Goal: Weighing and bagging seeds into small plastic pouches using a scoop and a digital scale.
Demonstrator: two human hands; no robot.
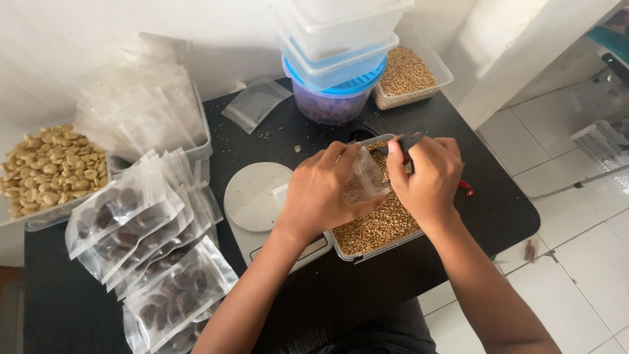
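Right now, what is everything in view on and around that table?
small clear bag: one, transparent, held in both hands over the seed tray
seed tray: one, clear, filled with small tan seeds, table centre
scale: one, white with round pan, left of the tray
filled bags: a fanned pile, clear with dark brown pieces, front left
empty bags: a heap, clear, in a bin at back left
pale bean tray: one, beige beans, far left
stacked tubs: several, clear and blue, back centre
second seed tray: one, tan seeds, back right
table: one, black
left hand: grip on the bag
right hand: grip on the bag and a dark tool
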